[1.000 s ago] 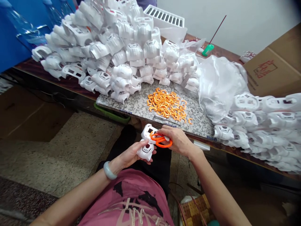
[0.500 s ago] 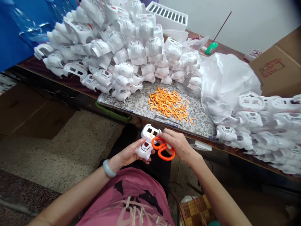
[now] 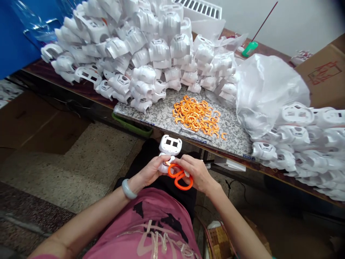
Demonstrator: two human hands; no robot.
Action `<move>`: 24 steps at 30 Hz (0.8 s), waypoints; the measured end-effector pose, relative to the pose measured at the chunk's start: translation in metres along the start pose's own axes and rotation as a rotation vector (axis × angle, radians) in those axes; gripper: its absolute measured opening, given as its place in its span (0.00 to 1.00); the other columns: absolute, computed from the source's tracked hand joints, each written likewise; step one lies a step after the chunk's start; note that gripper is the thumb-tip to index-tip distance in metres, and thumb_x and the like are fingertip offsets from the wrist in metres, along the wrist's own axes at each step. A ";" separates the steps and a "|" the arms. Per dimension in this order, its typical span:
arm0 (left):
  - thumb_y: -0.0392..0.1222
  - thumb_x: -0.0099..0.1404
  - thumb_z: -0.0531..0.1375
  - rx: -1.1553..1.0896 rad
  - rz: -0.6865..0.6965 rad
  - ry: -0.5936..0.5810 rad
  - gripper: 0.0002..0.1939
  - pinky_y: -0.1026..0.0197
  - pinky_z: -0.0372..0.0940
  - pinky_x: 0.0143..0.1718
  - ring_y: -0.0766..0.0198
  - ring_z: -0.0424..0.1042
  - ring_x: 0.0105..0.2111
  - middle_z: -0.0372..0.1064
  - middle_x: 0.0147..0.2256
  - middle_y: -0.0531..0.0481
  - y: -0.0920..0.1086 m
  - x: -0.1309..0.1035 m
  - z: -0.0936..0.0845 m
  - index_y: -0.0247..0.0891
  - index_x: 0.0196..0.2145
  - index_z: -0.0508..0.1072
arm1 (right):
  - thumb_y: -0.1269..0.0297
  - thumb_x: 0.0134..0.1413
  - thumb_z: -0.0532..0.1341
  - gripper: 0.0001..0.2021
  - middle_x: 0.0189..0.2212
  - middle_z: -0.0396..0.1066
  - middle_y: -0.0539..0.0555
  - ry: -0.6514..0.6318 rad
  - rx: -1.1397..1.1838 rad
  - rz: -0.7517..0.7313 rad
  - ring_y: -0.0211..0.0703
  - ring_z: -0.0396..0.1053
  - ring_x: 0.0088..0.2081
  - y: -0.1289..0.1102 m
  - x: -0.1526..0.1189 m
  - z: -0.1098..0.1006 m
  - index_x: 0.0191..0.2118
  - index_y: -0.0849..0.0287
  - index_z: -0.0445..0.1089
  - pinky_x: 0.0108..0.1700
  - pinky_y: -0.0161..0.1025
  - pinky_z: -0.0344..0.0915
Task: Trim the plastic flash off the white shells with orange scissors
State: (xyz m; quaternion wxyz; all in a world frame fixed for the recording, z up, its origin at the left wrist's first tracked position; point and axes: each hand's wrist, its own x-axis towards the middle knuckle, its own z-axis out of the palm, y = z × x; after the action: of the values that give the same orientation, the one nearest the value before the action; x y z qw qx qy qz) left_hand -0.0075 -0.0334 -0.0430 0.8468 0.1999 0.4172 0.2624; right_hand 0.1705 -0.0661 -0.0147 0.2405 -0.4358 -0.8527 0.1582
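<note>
My left hand (image 3: 153,169) is closed around the lower part of a white plastic robot-shaped shell (image 3: 170,145), held upright over my lap. Two dark square openings show in the shell's head. Orange-handled scissors (image 3: 180,177) sit in my right hand (image 3: 196,171), with the handles pointing down toward me and the blades hidden by the fingers. The fingertips of both hands meet at the shell's body, where a small pale-orange piece (image 3: 168,163) shows between them. Beyond the hands, a pile of small orange curved plastic pieces (image 3: 196,113) lies on the speckled board (image 3: 159,117).
Stacked white shells (image 3: 145,77) rise at the back left, with more shells (image 3: 293,136) at the right. Between them sits a clear plastic bag (image 3: 265,86). A green bottle (image 3: 250,49) and a cardboard box (image 3: 325,72) stand behind. A woven basket (image 3: 219,239) is below right.
The shell has turned so its head faces me more squarely. My right hand and the scissors have shifted slightly left and down, and the left fingers now pinch at the body. The view has tilted slightly.
</note>
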 end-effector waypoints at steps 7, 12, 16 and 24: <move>0.49 0.57 0.61 0.193 0.132 0.024 0.15 0.64 0.61 0.31 0.65 0.68 0.26 0.70 0.26 0.50 -0.002 -0.003 0.002 0.31 0.31 0.74 | 0.66 0.64 0.45 0.16 0.26 0.64 0.54 0.109 -0.152 -0.038 0.39 0.59 0.27 -0.012 0.001 0.007 0.41 0.64 0.69 0.27 0.35 0.55; 0.52 0.59 0.61 0.237 0.160 -0.008 0.19 0.63 0.63 0.34 0.63 0.70 0.30 0.73 0.29 0.48 -0.004 -0.003 0.000 0.31 0.37 0.75 | 0.67 0.65 0.44 0.17 0.25 0.64 0.55 0.141 -0.225 -0.033 0.40 0.59 0.27 -0.015 0.001 0.005 0.39 0.66 0.70 0.28 0.36 0.55; 0.64 0.59 0.55 0.057 0.152 -0.035 0.31 0.60 0.65 0.39 0.57 0.72 0.36 0.75 0.34 0.44 -0.006 -0.005 0.002 0.31 0.42 0.75 | 0.67 0.64 0.49 0.14 0.24 0.64 0.54 0.225 -0.146 -0.009 0.38 0.60 0.26 -0.015 -0.004 0.000 0.41 0.66 0.70 0.27 0.35 0.54; 0.70 0.57 0.50 -0.051 0.139 -0.192 0.38 0.56 0.63 0.48 0.50 0.68 0.49 0.75 0.41 0.42 -0.010 -0.004 0.007 0.33 0.46 0.74 | 0.70 0.60 0.54 0.10 0.24 0.67 0.55 0.293 -0.133 -0.042 0.38 0.63 0.27 -0.018 -0.002 -0.002 0.43 0.66 0.70 0.27 0.36 0.55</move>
State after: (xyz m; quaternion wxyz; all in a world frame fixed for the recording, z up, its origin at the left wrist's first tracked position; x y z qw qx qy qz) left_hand -0.0016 -0.0445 -0.0416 0.8675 0.2307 0.3125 0.3106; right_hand 0.1605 -0.0781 -0.0046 0.3361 -0.4514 -0.8260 0.0313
